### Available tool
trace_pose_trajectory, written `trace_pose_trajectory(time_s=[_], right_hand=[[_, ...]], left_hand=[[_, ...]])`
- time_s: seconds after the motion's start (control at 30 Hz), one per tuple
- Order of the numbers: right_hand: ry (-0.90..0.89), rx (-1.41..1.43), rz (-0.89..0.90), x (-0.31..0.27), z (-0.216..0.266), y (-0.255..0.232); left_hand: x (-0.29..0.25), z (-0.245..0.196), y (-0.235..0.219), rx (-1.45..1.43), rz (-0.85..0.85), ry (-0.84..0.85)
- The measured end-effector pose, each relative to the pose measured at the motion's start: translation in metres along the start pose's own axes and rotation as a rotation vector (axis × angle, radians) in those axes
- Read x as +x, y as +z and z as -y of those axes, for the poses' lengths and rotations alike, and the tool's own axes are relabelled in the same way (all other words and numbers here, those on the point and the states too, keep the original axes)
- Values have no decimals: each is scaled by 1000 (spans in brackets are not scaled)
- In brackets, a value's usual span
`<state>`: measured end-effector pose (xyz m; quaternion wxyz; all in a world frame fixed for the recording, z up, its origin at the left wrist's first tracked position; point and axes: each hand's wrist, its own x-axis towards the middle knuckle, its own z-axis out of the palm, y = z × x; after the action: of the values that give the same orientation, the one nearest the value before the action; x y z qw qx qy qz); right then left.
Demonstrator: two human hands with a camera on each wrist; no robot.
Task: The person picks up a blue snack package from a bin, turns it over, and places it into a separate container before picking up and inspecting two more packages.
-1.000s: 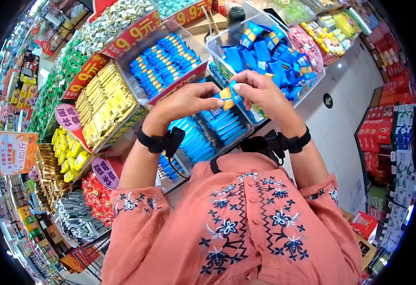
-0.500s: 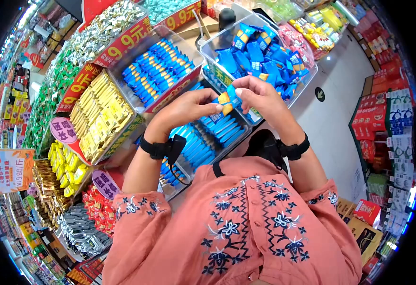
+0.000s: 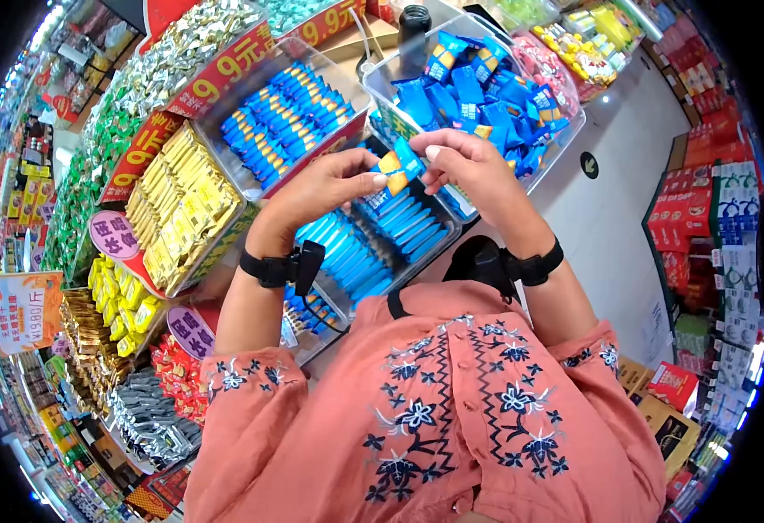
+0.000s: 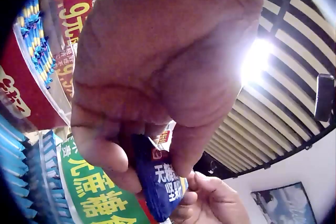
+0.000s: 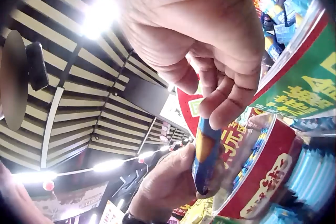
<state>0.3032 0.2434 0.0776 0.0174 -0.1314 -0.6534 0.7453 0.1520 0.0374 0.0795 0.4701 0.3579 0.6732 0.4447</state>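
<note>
Between both hands is a small blue biscuit packet (image 3: 402, 167) with yellow biscuits pictured on it. My left hand (image 3: 334, 183) pinches its left end between thumb and fingers. At the right end, the curled fingers of my right hand (image 3: 478, 170) hold the packet's edge. White lettering shows on the packet's dark blue side (image 4: 160, 187) in the left wrist view. From the right wrist, the packet (image 5: 206, 153) stands nearly edge-on below my right fingertips. Under the hands lie rows of light blue packets (image 3: 347, 248).
Loose blue packets (image 3: 469, 83) fill a clear bin beyond my right hand. Another bin holds rows of blue packets (image 3: 281, 122) behind a red price sign (image 3: 234, 83). Yellow packets (image 3: 186, 205) stand at the left. The grey floor (image 3: 613, 209) runs along the right.
Both hands and the packet sit slightly farther left in the head view. The right thumb has drawn a little away from the packet, while the left hand keeps its pinch.
</note>
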Motion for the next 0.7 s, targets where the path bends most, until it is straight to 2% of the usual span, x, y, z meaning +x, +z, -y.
trace_pose_trajectory(time_s=[0.1,0.13,0.27,0.3,0.33,0.43,0.53,0.6,0.7], right_hand=[[-34,79,-49,2,6,-3],[-46,104,-73,1,8,-4],[-36,48,-128,-1,16,-10],[-37,48,-123,-1,13,-14],[-25,44,-128,-1,13,-14],[-4,32,-139,-3,12,-16],[19,23,-155,-1,11,-21],[19,7,-175,1,10,-23],[21,10,-181,5,5,-25]], left_hand=[[4,-2,-14,-22,-8,45],[1,-12,-21,-48,-74,23],[12,-36,-92,176,-305,112],[17,-42,-109,241,-374,172],[32,-30,-133,197,-416,251],[67,-19,-191,427,-576,132],[105,15,-231,731,-704,52],[128,40,-245,875,-765,6],[143,58,-240,975,-804,-92]])
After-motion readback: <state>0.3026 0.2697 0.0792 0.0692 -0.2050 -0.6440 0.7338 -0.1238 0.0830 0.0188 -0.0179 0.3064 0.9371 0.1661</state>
